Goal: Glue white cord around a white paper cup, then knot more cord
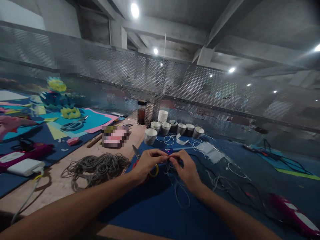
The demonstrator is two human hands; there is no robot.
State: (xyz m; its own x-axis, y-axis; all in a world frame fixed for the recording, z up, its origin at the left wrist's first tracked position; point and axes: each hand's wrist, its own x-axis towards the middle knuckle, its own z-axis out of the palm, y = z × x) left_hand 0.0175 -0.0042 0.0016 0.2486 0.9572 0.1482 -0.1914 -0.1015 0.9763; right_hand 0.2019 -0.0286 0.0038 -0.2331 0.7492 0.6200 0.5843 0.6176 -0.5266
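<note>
My left hand [148,162] and my right hand [187,168] meet fingertip to fingertip above a blue mat [155,210]. Both are closed in a pinch; the small dark thing between the fingertips is too tiny to name. A thin pale cord [183,202] loops over the mat just below the fingers. Whether it runs into my grip I cannot tell. Scissors with a red and yellow handle [155,171] lie partly hidden under my left hand, their blades [136,151] pointing away. Something blue [168,151] sits right behind the fingertips.
Several paper cups [150,136] stand beyond my hands, near a dark-lidded jar [141,112]. A heap of grey cord [97,170] lies to the left. Further left are coloured paper and blue-handled scissors [72,125]. A magenta device [295,213] and black cables are at the right.
</note>
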